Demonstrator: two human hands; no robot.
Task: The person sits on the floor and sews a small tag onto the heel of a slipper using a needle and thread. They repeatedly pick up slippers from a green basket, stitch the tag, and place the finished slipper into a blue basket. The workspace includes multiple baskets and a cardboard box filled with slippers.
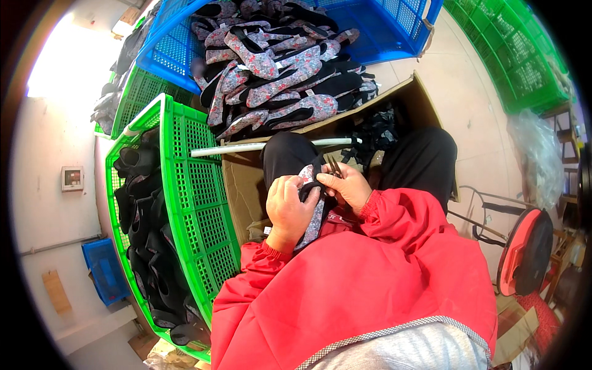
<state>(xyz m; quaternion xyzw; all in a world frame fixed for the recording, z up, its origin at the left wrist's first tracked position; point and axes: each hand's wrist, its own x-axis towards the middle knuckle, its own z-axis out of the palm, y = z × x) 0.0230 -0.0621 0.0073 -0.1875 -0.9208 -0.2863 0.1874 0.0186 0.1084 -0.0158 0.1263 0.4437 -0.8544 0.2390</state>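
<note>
Over my lap I have a floral fabric shoe (314,219) with black lining and edging. My left hand (290,206) is closed on its near edge, thumb pressing the black trim. My right hand (348,187) is closed too, beside the shoe's upper end, with dark thread snips (334,172) in its fingers, blades pointing up and away. Where the right fingertips meet the shoe is partly hidden. Just beyond my knees a heap of similar floral shoes (290,77) spills from a blue crate (385,43).
Between my legs stands a cardboard box (246,179) holding black scraps (376,129), a white rod (246,148) across its edge. At my left is a green crate (200,179) of black shoes (148,216). Another green crate (512,55) stands far right, near a red-and-black round stool (524,253).
</note>
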